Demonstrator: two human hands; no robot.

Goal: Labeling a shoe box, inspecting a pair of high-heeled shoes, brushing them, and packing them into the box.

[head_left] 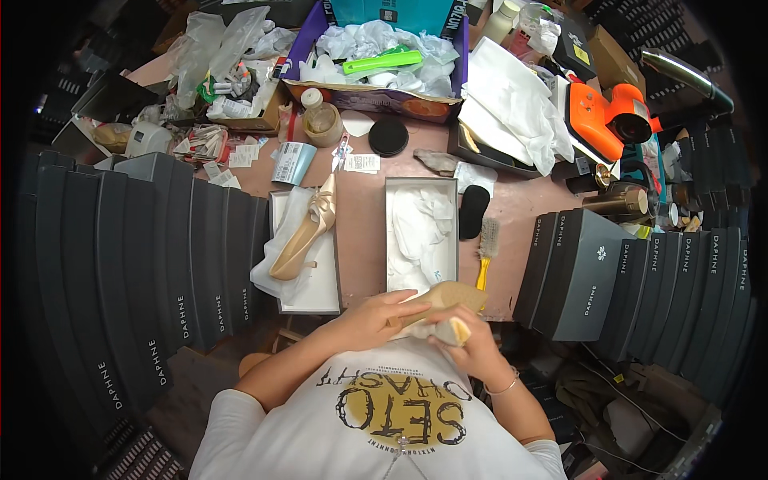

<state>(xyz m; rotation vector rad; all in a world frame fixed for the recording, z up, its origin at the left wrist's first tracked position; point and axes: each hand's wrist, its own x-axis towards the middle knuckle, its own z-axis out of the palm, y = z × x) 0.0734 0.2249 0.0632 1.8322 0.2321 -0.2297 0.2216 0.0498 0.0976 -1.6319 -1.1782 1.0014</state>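
My left hand (372, 318) grips a beige high-heeled shoe (448, 296) close to my chest, its sole turned up. My right hand (470, 340) presses a small pale cloth or sponge (454, 329) against the shoe. A matching beige high-heeled shoe (308, 232) lies on white tissue in an open shoebox lid (308, 300) to the left. An open grey shoebox (422, 188) lined with white tissue paper stands just beyond my hands.
Rows of dark shoeboxes stand at the left (160, 264) and the right (640, 280). A yellow-handled brush (486, 248) and a black pad (473, 210) lie beside the open box. Behind are a purple box of paper (376, 88), a jar (320, 120), and an orange tool (608, 116).
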